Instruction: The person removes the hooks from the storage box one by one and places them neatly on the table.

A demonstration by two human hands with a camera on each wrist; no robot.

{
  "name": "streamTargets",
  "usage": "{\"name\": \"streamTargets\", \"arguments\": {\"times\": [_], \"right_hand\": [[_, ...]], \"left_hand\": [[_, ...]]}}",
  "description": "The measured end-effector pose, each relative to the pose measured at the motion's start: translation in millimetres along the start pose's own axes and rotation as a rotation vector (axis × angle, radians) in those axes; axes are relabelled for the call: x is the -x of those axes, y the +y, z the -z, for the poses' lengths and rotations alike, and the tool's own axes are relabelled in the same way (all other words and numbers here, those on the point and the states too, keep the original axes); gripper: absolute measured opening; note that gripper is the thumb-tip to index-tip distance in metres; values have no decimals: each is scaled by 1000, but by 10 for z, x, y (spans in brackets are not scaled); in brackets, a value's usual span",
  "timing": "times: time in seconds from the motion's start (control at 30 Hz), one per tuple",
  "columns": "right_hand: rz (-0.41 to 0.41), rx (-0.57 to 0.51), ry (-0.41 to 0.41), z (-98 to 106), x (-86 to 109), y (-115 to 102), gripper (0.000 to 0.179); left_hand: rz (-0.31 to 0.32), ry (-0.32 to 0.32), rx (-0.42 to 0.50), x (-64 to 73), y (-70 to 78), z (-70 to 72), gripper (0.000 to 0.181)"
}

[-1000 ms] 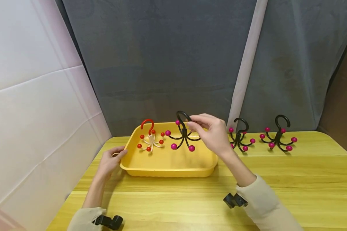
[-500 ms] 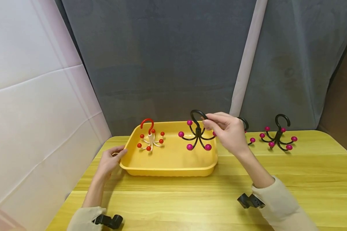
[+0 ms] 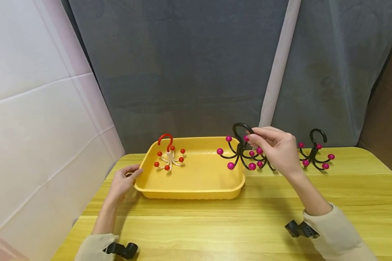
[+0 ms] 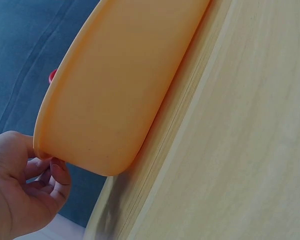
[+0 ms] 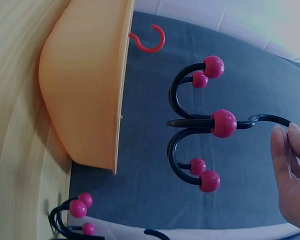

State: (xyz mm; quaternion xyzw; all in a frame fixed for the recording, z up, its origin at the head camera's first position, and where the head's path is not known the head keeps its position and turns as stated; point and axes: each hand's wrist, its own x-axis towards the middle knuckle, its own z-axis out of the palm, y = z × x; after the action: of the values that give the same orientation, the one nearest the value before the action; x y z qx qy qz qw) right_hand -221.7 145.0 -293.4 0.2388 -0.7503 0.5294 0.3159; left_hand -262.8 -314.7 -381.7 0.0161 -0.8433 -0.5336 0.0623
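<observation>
My right hand [image 3: 277,148] pinches the top curve of a black multi-arm hanging hook [image 3: 240,149] with magenta ball tips. It hangs upright in the air, overlapping the right rim of the yellow tray [image 3: 192,191] in the head view. The right wrist view shows the hook [image 5: 223,123] apart from the tray [image 5: 85,85], arms curling out round its stem. My left hand [image 3: 122,181] grips the tray's left rim, thumb on the edge; in the left wrist view its fingers [image 4: 60,175] curl under that rim. Inside the tray stands a white hook with a red top [image 3: 170,159].
A similar black hook [image 3: 313,156] stands on the wooden table [image 3: 196,232] at the right. Another black hook [image 3: 264,163] is partly hidden behind the right hand and the held hook. A grey curtain [image 3: 183,72] hangs behind the table, a white one [image 3: 45,127] at left.
My right hand has carried the black hook to the right, from over the middle of the tray to its right rim. The left hand and tray stay nearly where they were.
</observation>
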Motion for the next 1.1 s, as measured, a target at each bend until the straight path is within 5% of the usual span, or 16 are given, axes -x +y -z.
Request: {"name": "streamTargets", "arguments": {"times": [1.1], "right_hand": [[-54,159,-25,656,380,261,20]], "left_hand": [[20,5,4,-1,8,7,46]]}}
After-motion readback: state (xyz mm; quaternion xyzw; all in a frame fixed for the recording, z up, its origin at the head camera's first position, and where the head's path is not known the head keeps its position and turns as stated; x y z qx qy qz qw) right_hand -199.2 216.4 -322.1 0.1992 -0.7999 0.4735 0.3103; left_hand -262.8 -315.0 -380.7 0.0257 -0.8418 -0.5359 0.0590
